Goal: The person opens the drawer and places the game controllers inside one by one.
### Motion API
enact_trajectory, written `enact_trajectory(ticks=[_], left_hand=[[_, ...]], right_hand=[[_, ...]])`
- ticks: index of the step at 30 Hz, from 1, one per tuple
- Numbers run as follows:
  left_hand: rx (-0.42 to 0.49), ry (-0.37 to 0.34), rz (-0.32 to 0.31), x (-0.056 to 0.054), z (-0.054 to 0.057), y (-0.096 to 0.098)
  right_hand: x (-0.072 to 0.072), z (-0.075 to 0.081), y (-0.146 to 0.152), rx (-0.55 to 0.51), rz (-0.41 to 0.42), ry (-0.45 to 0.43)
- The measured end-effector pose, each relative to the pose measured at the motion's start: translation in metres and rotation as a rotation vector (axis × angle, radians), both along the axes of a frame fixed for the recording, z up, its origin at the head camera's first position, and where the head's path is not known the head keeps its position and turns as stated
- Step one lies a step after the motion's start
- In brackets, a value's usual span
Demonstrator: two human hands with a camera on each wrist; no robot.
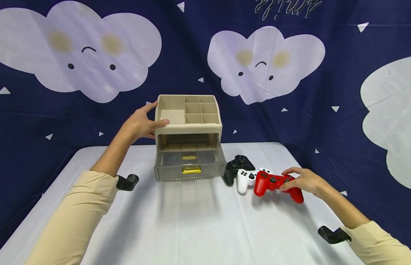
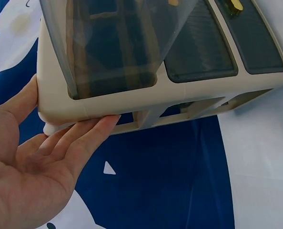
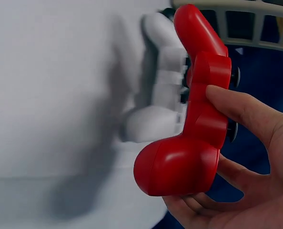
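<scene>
White-clothed table (image 1: 198,221), cloud backdrop. Left hand (image 1: 139,125), fingers straight, steadies the organizer (image 1: 188,125), drawer (image 1: 189,163) open; right hand (image 1: 303,181) grips the red controller (image 1: 275,184). Step judged: stowing; next calls for a lift toward the drawer.

Red controller (image 3: 198,119) is showing glossy, smooth moulded plastic. White controller (image 3: 156,109) and black controller (image 1: 236,166) are presenting plastic shells, the black one matt. Organiser (image 1: 188,125) is presenting matt beige plastic; its drawer (image 1: 188,162) is showing smoky translucent plastic with a shiny gold handle. Table (image 1: 198,221) is wearing smooth white cloth, faintly creased.
</scene>
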State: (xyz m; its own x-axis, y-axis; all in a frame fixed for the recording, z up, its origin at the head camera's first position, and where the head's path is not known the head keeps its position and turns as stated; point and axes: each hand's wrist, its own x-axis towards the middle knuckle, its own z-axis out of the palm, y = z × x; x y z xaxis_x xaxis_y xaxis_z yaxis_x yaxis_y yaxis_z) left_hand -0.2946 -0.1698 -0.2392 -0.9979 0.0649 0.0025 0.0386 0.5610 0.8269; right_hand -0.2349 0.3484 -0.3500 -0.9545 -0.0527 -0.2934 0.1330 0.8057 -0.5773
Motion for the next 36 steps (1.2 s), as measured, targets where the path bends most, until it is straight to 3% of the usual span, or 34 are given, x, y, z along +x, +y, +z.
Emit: enact_trajectory(ticks=[14,28,36], left_hand=[[-0.014,0.009,-0.013,0.000,-0.001,0.002],[-0.007,0.019,-0.031,0.001,-0.004,-0.006],[0.001,0.024,-0.029,0.001,-0.005,-0.005]], right_hand=[[-0.016,0.065,-0.018,-0.012,0.021,0.130],[-0.026,0.111,-0.068,-0.025,0.063,0.242],[-0.023,0.133,-0.104,-0.067,0.078,0.306]])
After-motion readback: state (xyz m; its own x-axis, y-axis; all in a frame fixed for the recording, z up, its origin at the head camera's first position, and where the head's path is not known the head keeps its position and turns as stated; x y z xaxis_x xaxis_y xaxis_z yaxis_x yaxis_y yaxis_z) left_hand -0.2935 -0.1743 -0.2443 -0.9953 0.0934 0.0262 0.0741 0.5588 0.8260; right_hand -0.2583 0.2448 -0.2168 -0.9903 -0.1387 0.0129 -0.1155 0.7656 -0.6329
